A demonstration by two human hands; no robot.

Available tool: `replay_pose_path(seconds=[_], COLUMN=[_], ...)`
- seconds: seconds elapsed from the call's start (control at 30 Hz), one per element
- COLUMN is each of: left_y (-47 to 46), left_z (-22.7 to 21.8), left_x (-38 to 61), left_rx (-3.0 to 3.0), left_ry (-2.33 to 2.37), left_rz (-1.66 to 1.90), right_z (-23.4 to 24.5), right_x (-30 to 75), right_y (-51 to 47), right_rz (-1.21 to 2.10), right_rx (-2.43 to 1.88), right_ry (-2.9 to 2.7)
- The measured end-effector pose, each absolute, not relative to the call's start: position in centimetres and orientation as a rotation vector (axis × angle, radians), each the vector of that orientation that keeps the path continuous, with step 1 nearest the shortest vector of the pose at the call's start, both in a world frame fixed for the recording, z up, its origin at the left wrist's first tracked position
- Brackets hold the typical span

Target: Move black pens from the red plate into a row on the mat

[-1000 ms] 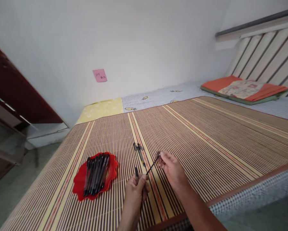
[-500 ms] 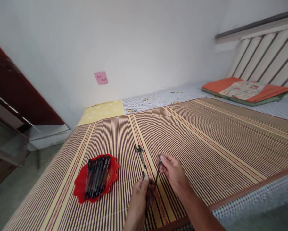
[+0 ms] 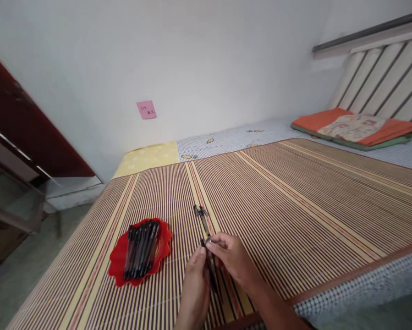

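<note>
Close to the bed's near edge, my two hands are together over the striped mat [image 3: 277, 215]. My left hand [image 3: 194, 286] is closed around a slim black pen [image 3: 202, 242], its tip showing past the thumb. Thumb and fingers of my right hand [image 3: 231, 257] pinch the top of a thin dark rod, like a pen refill, alongside that pen; the fingers partly hide it. Just beyond lie a clear-barrelled pen [image 3: 204, 221] and a small black pen cap [image 3: 196, 210]. Left of my hands, a red scalloped plate [image 3: 167, 236] carries several black-capped pens [image 3: 140, 252].
Folded orange and floral bedding [image 3: 357, 128] lies at the far right beside a slatted headboard [image 3: 391, 73]. A pink note [image 3: 146, 110] is stuck on the white wall. Checked cloth [image 3: 219, 142] shows beyond the mat. A dark red door [image 3: 30, 119] stands at the left.
My right hand has moved left and down, bringing the thin rod from an angled position apart to beside my left hand. The plate and the loose pen have stayed in place.
</note>
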State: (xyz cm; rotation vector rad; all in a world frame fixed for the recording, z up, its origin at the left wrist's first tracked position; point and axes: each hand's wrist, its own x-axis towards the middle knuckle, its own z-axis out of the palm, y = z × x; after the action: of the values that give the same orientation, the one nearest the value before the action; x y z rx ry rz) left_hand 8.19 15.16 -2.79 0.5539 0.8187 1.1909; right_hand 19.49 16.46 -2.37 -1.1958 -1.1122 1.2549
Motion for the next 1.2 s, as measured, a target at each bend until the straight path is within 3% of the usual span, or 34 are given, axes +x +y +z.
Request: replay_pose_path(seconds=[0.33,0.67,0.93,1.2], left_y=[14.6,15.0,16.4,16.9], left_z=[-3.4,-4.7,-4.1,-4.4], left_x=[8.8,8.4,6.3,6.2], left_rx=[1.003,0.906,0.729,0.666], left_ry=[1.035,0.966,1.187,1.162], left_rz=[1.137,1.165,1.257,1.273], right_z=[-2.4,-1.8,-2.3,-3.4], right_x=[20.4,22.5,25.0,22.5], right_y=[16.5,18.0,27.5,30.3], right_rz=[1.046,1.087,0.819,0.723], right_rx=[-1.366,-1.345,-1.82,-1.933], right_ry=[-1.319,-1.385,-1.6,-1.702])
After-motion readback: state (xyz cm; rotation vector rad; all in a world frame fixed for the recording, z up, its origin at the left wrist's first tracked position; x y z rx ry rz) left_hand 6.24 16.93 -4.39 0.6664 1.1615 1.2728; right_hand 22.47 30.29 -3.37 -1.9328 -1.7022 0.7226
